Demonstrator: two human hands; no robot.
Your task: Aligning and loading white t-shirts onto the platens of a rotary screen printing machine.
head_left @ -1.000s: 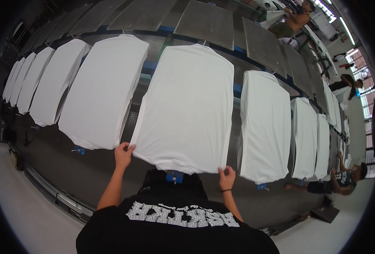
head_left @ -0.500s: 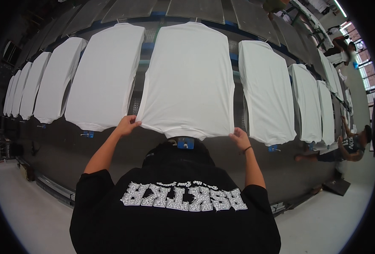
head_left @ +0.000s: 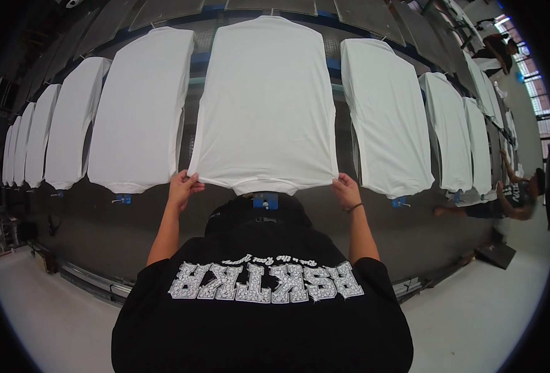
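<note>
A white T-shirt (head_left: 264, 105) is stretched over a flat board straight in front of me, its near edge close to my body. My left hand (head_left: 185, 188) pinches the shirt's near left corner. At the near right corner my right hand (head_left: 347, 189), with a dark band at the wrist, pinches the cloth too. Between the hands the near edge sags a little around the end of the board. A blue clamp-like fitting (head_left: 265, 202) with a metal knob sticks out below that edge. The board itself is hidden under the shirt.
More shirt-covered boards stand in a row: one at left (head_left: 141, 109), one at right (head_left: 388, 118), several beyond on both sides. Bare grey boards (head_left: 272, 6) lie across the far side. Another person (head_left: 516, 198) works at the right end of the row.
The view has shifted slightly, so the shirt sits a bit higher and further left. Both hands keep their pinch on its corners, and my elbows have come in closer.
</note>
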